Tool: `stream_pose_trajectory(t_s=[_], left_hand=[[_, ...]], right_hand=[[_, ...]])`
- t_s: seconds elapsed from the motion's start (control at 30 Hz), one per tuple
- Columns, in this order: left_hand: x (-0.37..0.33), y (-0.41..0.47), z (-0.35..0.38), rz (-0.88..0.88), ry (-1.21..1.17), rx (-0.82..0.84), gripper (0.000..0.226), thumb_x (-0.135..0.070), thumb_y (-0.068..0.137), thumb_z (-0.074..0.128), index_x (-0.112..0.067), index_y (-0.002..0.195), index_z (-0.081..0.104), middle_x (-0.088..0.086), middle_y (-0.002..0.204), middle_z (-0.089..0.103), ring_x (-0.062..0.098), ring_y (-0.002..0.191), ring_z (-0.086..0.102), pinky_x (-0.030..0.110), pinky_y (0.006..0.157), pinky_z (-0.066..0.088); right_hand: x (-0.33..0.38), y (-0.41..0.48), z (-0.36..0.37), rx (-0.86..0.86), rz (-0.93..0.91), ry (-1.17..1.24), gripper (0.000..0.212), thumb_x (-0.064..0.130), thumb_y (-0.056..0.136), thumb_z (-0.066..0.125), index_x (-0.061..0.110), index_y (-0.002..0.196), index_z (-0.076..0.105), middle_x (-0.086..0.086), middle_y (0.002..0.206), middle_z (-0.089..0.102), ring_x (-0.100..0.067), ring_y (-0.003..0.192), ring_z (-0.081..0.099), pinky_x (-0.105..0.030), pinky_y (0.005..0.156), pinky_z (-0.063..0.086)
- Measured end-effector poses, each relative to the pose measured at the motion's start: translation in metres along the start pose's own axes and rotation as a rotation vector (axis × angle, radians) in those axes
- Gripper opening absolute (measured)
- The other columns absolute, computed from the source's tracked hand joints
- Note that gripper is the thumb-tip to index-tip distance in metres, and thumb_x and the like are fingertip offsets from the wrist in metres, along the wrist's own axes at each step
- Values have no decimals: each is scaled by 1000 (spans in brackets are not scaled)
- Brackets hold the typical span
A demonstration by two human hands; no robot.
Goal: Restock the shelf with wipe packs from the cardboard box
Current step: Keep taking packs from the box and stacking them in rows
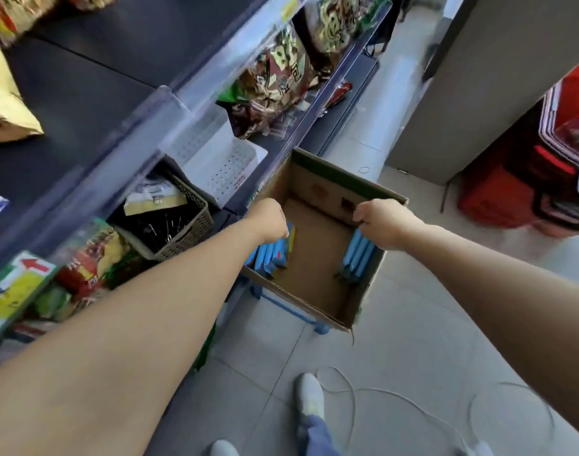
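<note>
tiled aisle; cardboard box near shelf, short carry; left hand, right hand curled, wipe packs under fingers, grip unclear.

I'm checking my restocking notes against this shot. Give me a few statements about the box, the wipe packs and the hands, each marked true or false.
1. The cardboard box stands open. True.
2. The blue wipe packs fill the box to the top. False: two small groups stand at opposite walls, with bare bottom between them.
3. The left hand and the right hand are both over the box. True.
4. The box sits on the shelf. False: it rests on a blue frame beside the shelf.
5. The brown basket is inside the box. False: it sits in the shelving, left of the box.
</note>
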State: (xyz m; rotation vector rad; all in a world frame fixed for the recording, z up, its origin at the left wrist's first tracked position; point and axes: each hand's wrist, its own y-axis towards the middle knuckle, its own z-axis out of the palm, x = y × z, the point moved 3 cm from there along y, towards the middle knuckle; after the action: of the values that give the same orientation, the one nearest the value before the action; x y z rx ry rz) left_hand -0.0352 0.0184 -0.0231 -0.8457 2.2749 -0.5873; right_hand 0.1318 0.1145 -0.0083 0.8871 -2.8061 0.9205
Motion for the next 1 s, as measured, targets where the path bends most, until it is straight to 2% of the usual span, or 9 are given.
stream_pose_trajectory(t_s=[0.1, 0.23, 0.37, 0.47, 0.53, 0.63, 0.73, 0.87, 1.0], left_hand=[[14, 33, 25, -45, 37, 1, 15, -8, 84, 65, -1, 97, 65, 13, 101, 66, 29, 92, 63, 33, 74, 49], [30, 73, 57, -83, 67, -19, 19, -7, 87, 61, 0, 105, 63, 14, 110, 65, 30, 102, 62, 32, 72, 44], [37, 99, 81, -111, 118, -43, 22, -9, 91, 57, -1, 111, 57, 15, 117, 62, 32, 107, 60, 35, 78, 48], [37, 110, 89, -153, 175, -132, 25, -9, 92, 57, -1, 116, 54, 16, 121, 61, 35, 111, 59, 40, 84, 50], [36, 117, 92, -173, 214, -191, 32, -9, 92, 57, -1, 122, 48, 17, 125, 59, 36, 117, 56, 42, 88, 48], [35, 125, 96, -160, 293, -231, 32, -2, 92, 52, 1, 124, 44, 18, 127, 57, 36, 120, 54, 42, 90, 47], [38, 130, 99, -145, 335, -215, 29, 3, 91, 49, -1, 119, 52, 17, 126, 58, 34, 119, 55, 40, 90, 47], [43, 129, 94, -178, 225, -153, 28, -4, 84, 66, -4, 111, 59, 14, 118, 62, 34, 113, 58, 38, 85, 49], [42, 124, 83, -172, 67, -125, 33, -11, 82, 71, -5, 113, 62, 13, 117, 65, 31, 110, 61, 35, 83, 50]], right_hand=[[-11, 27, 20, 39, -3, -52, 32, 4, 91, 47, 11, 119, 61, -12, 119, 60, -31, 106, 59, -38, 91, 52], [-23, 61, 47, 97, -18, -142, 37, 4, 91, 49, 14, 126, 57, -10, 122, 54, -29, 110, 57, -34, 89, 51], [-32, 88, 70, 178, -16, -257, 48, 4, 90, 50, 22, 134, 49, -11, 131, 45, -32, 116, 53, -38, 95, 50], [-35, 103, 82, 258, -5, -311, 57, 3, 89, 49, 27, 140, 42, -12, 141, 36, -34, 123, 49, -40, 102, 46], [-35, 112, 88, 289, -7, -337, 58, 2, 89, 48, 27, 141, 40, -10, 144, 34, -33, 125, 48, -37, 101, 46], [-36, 122, 97, 300, -3, -393, 52, 4, 89, 53, 22, 137, 47, -9, 139, 42, -31, 122, 50, -40, 100, 47], [-38, 133, 105, 304, -1, -439, 41, 6, 87, 57, 17, 127, 56, -9, 127, 53, -29, 113, 56, -38, 95, 50], [-39, 139, 103, 338, 7, -448, 38, 10, 85, 65, 13, 122, 58, -9, 122, 57, -27, 110, 57, -34, 89, 50], [-34, 140, 96, 232, -3, -397, 36, 20, 87, 64, 17, 123, 59, -7, 124, 59, -27, 113, 58, -34, 92, 51]])
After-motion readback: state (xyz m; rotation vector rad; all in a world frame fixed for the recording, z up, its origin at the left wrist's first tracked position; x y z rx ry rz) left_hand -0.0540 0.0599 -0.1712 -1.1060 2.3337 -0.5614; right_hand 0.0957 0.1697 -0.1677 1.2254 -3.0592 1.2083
